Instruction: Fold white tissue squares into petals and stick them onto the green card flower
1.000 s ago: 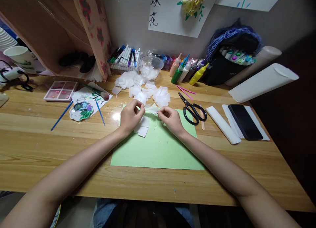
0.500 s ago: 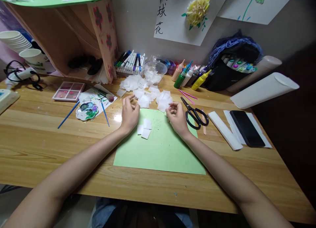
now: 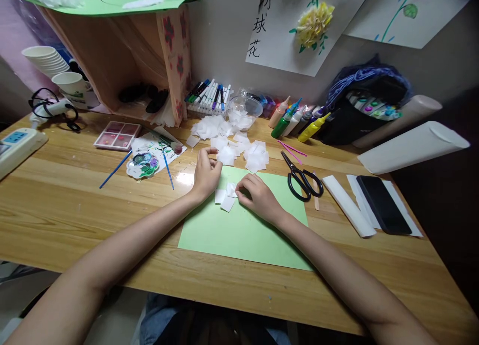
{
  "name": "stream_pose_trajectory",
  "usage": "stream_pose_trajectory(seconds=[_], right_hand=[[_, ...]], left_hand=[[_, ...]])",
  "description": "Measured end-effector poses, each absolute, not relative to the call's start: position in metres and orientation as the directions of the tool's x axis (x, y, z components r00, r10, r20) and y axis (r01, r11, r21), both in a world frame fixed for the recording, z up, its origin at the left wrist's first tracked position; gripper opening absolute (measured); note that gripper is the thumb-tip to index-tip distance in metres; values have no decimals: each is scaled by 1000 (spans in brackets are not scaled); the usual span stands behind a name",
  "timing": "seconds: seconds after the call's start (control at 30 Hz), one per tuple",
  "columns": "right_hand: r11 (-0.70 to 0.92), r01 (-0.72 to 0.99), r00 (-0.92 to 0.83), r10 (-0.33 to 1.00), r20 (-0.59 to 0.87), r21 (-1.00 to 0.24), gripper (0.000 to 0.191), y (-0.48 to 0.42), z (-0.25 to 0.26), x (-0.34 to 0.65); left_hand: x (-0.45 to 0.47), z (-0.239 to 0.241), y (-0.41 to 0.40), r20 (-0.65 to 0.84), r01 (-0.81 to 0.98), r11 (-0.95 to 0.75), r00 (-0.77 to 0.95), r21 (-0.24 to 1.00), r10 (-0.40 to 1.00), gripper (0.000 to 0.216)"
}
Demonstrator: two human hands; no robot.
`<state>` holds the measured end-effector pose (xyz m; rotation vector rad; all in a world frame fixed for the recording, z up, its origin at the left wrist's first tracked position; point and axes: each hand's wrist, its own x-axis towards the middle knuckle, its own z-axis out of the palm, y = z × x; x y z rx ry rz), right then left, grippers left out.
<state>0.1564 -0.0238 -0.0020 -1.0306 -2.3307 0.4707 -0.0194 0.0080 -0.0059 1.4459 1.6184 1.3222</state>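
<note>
My right hand (image 3: 255, 196) pinches the edge of a white paper square (image 3: 231, 190) above the green sheet (image 3: 243, 240). Under and beside that piece lie a few more white paper squares (image 3: 226, 204), overlapping one another. My left hand (image 3: 207, 173) rests at the green sheet's upper left edge, its fingers curled with thumb and forefinger together; whatever may be between them is too small to tell. Just beyond both hands are loose piles of white paper squares (image 3: 256, 155), with a clear plastic bowl (image 3: 245, 113) holding more behind them.
Black-handled scissors (image 3: 301, 178) and a wooden stick (image 3: 316, 198) lie to the right, then a white paper strip (image 3: 349, 206) and a phone (image 3: 383, 205). Paint bottles (image 3: 299, 123) and markers (image 3: 209, 95) line the wall. A paint palette (image 3: 142, 165) and brushes sit left.
My right hand has moved left and toward me, from the paper piles to the small squares on the green sheet, bringing a white square. My left hand stays near the sheet's edge. The view has shifted slightly.
</note>
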Motion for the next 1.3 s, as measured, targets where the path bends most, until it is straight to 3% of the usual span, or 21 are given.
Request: stream_pose_trajectory(seconds=[0.17,0.33,0.5,0.67,0.8,0.93,1.07,1.13,1.17,1.23,1.3], right_hand=[[627,553,-474,779,411,-549,7,-24,-4,160],[638,546,-376,766,522,-543,6,-20,-4,167],[647,543,-376,757,534,-535,6,-19,-2,168],[630,530,-316,768,557,-568,6,-20,0,167],[590,518,-259,798,544,-619,5,-20,1,167],[492,436,-175,868,465,-754,3,-19,2,168],[213,124,-133,971,197,-969,14,-14,-1,170],[33,-30,-216,976,39,-999,21,-12,-3,171],[-38,-71,-265,964,-18,-997,23,-11,-3,172],[-118,-91,-339,937,-81,-989,25,-9,-4,172],[-152,-72,-394,912,-112,-986,26,-9,-3,173]], left_hand=[[-19,2,3,201,385,-186,2,904,980,10],[-18,9,-4,176,525,-246,180,815,968,27],[-17,8,0,138,374,-289,380,881,914,31],[-20,11,2,81,241,-203,437,949,896,34],[-20,11,3,117,234,-206,345,950,931,35],[-18,9,1,144,344,-241,284,908,948,29],[-15,10,-5,200,549,-403,393,732,898,19],[-14,11,-8,273,585,-497,432,641,860,8],[-13,11,-9,322,581,-530,428,618,845,14],[-14,11,-9,418,552,-577,399,602,816,30],[-14,10,-8,479,515,-621,396,591,783,29]])
